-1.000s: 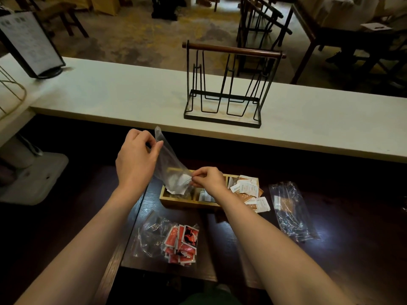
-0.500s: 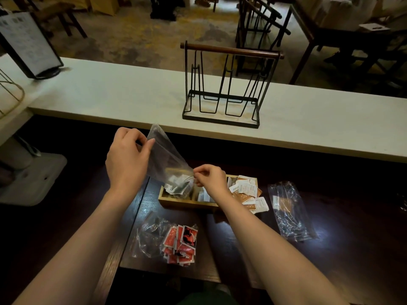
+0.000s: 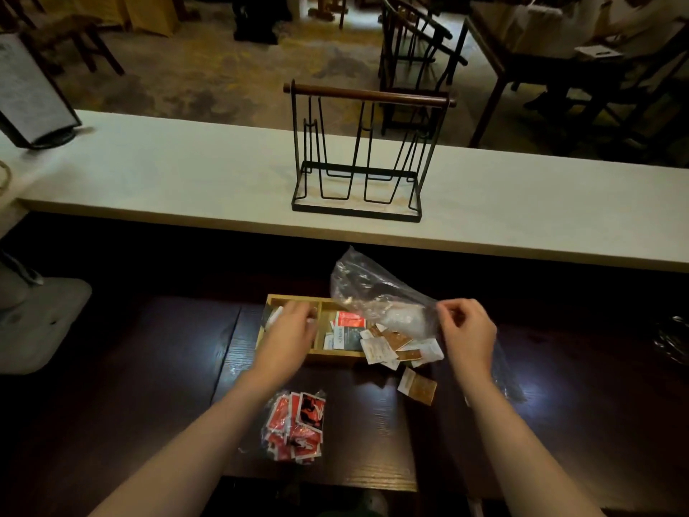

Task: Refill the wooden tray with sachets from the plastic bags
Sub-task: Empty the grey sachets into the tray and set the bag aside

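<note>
The wooden tray (image 3: 298, 298) sits on the dark table and holds white, red and brown sachets (image 3: 348, 324). More brown and white sachets (image 3: 395, 347) spill over its right end. My left hand (image 3: 290, 332) reaches into the tray's left compartment, its fingers stretched onto white sachets there; the hand is blurred. To the right of the tray, my right hand (image 3: 466, 332) pinches the edge of a clear plastic bag (image 3: 373, 292). That bag hangs above the tray's right end, and something pale shows inside it.
A plastic bag of red sachets (image 3: 298, 423) lies near the table's front edge. One brown sachet (image 3: 417, 386) lies loose beside it. Another clear bag (image 3: 512, 388) lies behind my right forearm. A black wire rack (image 3: 365, 158) stands on the white counter (image 3: 186, 181) behind.
My left hand let go of the clear bag and dropped into the tray's left compartment. My right hand carried the bag to the right, over the tray's right end.
</note>
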